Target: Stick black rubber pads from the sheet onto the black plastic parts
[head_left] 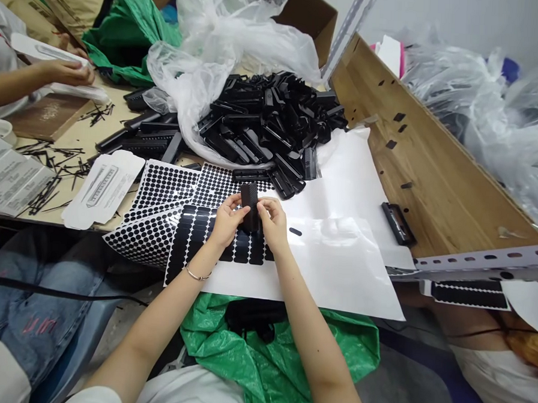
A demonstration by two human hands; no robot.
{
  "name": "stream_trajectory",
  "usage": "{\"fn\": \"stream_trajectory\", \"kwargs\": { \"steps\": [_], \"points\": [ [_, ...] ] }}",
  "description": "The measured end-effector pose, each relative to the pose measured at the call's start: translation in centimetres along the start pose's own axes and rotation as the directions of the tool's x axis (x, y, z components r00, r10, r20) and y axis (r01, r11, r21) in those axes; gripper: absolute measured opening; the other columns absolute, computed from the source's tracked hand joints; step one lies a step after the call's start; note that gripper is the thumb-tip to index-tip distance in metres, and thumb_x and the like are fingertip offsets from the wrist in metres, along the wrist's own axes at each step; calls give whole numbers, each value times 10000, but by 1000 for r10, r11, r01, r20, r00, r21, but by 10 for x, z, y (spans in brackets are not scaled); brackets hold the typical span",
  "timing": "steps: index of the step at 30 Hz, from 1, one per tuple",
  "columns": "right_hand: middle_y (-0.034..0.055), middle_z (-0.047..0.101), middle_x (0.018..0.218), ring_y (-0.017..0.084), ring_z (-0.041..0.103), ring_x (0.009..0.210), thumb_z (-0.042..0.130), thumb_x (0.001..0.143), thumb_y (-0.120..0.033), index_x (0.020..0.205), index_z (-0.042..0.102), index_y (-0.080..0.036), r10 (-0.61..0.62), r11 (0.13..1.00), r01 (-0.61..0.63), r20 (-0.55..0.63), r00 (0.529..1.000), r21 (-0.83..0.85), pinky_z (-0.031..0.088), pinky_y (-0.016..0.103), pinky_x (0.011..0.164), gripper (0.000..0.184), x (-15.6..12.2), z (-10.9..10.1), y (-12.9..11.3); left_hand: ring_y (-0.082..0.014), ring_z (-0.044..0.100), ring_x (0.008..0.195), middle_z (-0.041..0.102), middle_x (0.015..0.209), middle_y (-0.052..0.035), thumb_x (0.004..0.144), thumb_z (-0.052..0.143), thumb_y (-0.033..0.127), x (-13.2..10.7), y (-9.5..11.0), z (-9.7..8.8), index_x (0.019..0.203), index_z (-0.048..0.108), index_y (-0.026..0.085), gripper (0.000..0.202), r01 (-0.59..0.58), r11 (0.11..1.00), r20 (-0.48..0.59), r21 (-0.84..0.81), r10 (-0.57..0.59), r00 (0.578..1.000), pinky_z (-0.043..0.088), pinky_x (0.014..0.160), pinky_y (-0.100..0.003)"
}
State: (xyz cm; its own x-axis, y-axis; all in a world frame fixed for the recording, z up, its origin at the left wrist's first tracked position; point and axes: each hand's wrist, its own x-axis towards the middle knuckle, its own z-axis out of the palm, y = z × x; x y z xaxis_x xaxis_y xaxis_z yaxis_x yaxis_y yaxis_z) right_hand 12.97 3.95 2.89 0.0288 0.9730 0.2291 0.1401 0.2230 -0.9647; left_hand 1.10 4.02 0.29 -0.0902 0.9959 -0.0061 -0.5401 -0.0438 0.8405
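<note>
Remotely I record, left to right, dotted sheets [164,187], the left hand [227,220] pinching one side of a black plastic piece [249,199] above a sticker sheet [183,236], the right hand [274,223] pinching its other side, and, well apart, a black case [398,224].

You see a ribbed, matt-looking black plastic piece [250,202] over a smooth, glossy white sheet [338,265], shiny black plastic casings [251,141] and a crinkled translucent plastic bag [245,38] far, a wood-grained panel [431,201] right, and a creased, sheeny green plastic sack [269,370] near.
</note>
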Motion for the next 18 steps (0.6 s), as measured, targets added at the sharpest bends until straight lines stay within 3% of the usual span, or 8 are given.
{"fn": "stream_trajectory", "kwargs": {
  "steps": [4, 18],
  "points": [
    [57, 595, 1016, 205, 575, 1016, 558, 858, -367, 804, 592, -225, -11, 1000, 11, -27, 1000, 11, 474, 378, 936, 156, -3, 2, 2, -144, 656, 864, 655, 998, -47, 609, 842, 353, 0, 1, 1, 999, 598, 191, 488, 7, 1000, -22, -3, -7, 1000, 539, 669, -196],
    [51, 596, 955, 203, 583, 971, 574, 849, -357, 802, 606, -221, -19, 1000, 19, -73, 997, -11, 490, 395, 919, 147, -5, 7, 4, -148, 643, 879, 642, 1024, -48, 617, 836, 352, -1, 2, 2, 1005, 590, 197, 484, 27, 1000, -45, 13, -26, 999, 536, 678, -205]
  ]
}}
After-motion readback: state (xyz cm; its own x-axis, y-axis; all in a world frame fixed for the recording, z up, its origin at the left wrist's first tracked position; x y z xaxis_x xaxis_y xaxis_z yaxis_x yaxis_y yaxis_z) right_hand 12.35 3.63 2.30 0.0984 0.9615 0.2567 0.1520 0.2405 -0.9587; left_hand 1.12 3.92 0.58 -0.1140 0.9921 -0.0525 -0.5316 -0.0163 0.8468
